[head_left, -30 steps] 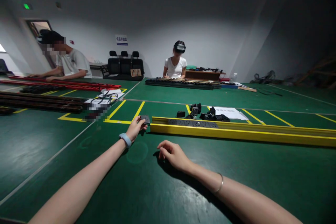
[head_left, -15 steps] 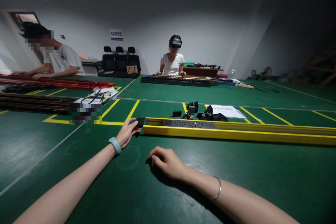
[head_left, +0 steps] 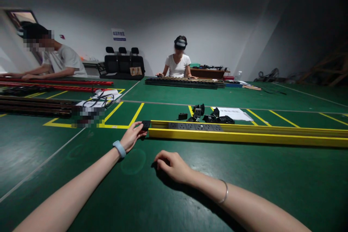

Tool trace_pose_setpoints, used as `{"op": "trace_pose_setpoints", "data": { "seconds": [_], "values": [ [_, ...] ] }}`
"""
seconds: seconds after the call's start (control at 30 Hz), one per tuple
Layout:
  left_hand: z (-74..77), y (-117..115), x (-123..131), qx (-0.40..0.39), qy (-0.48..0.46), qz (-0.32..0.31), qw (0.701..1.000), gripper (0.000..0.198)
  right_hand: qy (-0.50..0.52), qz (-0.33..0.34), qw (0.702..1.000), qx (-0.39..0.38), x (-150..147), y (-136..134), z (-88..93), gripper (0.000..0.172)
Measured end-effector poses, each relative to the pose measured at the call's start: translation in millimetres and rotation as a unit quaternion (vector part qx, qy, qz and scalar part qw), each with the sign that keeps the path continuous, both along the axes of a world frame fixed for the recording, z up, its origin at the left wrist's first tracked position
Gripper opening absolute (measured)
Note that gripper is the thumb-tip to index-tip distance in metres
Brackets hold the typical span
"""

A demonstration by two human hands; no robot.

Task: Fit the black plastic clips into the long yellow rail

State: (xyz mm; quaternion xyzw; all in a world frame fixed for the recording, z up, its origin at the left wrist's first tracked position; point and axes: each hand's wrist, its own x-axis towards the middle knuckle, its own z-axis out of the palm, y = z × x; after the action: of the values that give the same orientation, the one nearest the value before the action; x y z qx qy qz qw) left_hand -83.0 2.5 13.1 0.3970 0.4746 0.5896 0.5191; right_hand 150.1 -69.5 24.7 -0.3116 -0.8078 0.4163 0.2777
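Note:
A long yellow channel [head_left: 244, 138] lies across the table, open at the top. Inside its left part sits a row of dark socket modules [head_left: 187, 126]. At the channel's left end, my left hand [head_left: 132, 135] grips a black socket module [head_left: 146, 125] between thumb and fingers. The module sits right at the channel's open end; whether it has entered the channel I cannot tell. My right hand [head_left: 174, 166] rests on the green tabletop in front of the channel, fingers curled in loosely, with nothing seen in them.
Behind the channel lie loose black parts [head_left: 199, 110] and a white paper sheet [head_left: 236, 114]. Dark bars [head_left: 35, 106] and tangled cables [head_left: 104, 96] are at the left. Two co-workers sit beyond, one at red rails [head_left: 89, 82], one at a black rail [head_left: 181, 83].
The view has shifted very slightly. My hands keep their places, the left one still on the socket module. The co-workers' arms have moved a little.

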Motion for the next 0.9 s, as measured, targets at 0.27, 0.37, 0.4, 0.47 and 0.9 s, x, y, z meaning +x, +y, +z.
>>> {"op": "trace_pose_setpoints", "data": {
  "seconds": [0.27, 0.37, 0.4, 0.47, 0.9],
  "values": [
    [2.1, -0.8, 0.2, -0.006, 0.002, -0.002, 1.0, 0.026, -0.002, -0.001, 1.0, 0.008, -0.4, -0.3, 0.8, 0.019],
    [2.0, -0.7, 0.7, -0.008, 0.007, 0.0, 1.0, 0.025, -0.002, 0.0, 1.0, 0.005, -0.5, -0.2, 0.6, 0.019],
    [1.8, -0.8, 0.9, -0.007, 0.008, 0.0, 1.0, 0.025, -0.002, 0.001, 1.0, 0.004, -0.5, -0.3, 0.6, 0.019],
    [1.6, -1.2, 1.3, -0.005, 0.011, -0.004, 1.0, 0.026, -0.002, 0.002, 1.0, 0.004, -0.4, -0.5, 0.6, 0.02],
    [-2.5, 2.1, 0.0, 0.012, 0.044, -0.03, 0.999, 0.039, -0.011, 0.001, 1.0, 0.022, -0.6, -0.7, 1.8, 0.02]
  ]
}}
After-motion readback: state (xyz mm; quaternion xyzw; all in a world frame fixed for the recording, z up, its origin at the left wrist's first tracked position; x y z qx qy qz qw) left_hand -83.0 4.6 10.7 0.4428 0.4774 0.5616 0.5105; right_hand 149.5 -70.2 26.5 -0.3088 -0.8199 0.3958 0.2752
